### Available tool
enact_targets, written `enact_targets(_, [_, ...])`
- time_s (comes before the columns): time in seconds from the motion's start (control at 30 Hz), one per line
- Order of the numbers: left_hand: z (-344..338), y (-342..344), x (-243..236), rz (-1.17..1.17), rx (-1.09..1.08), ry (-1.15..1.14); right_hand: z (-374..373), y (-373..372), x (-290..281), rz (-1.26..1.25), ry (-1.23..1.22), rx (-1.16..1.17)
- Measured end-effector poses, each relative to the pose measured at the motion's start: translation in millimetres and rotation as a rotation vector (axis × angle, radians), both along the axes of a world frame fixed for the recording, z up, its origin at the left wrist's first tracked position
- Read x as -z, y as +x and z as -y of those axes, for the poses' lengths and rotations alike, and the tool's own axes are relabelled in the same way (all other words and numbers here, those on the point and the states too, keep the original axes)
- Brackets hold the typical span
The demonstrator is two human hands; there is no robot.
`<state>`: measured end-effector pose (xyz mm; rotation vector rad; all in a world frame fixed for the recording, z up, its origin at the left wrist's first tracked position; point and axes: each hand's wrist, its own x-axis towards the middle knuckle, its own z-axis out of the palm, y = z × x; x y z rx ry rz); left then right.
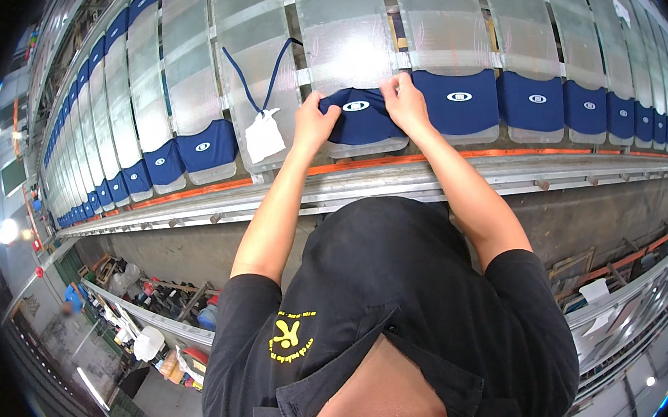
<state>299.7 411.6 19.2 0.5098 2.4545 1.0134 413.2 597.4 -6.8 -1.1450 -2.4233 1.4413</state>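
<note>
The left hand (316, 121) is pinching the upper left edge of a blue cloth (360, 130), thumb and fingers clamping on it. The right hand (405, 102) is pinching the upper right corner, its fingers bending together on the fabric. The cloth is lying just beyond the rail (398, 187), covering the rail-side end of a board (333, 20) and puckering between the hands. Also beyond the rail, leftward, a white rag (265, 136) is resting with a blue cord (239, 72) trailing away from the rail. Other blue cloths (436, 113) are lining the rail's far side.
</note>
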Motion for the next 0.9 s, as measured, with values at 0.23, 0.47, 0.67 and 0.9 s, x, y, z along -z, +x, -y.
enact_targets(0.23, [5.5,1.9,15.4,0.071,0.028,-0.109,-0.2,11.1,-8.6,0.095,0.117,-0.332])
enact_targets(0.47, [0.5,11.6,14.3,0.215,0.015,-0.016,31.2,12.3,14.2,-0.068,-0.138,-0.034])
enact_targets(0.67, [0.9,24.9,11.0,0.411,-0.027,0.149,61.2,3.5,-4.5,-0.154,-0.281,-0.006])
enact_targets(0.9, [-3.1,34.3,3.9,0.545,-0.094,0.244,67.3,8.6,-15.2,-0.182,-0.292,0.010])
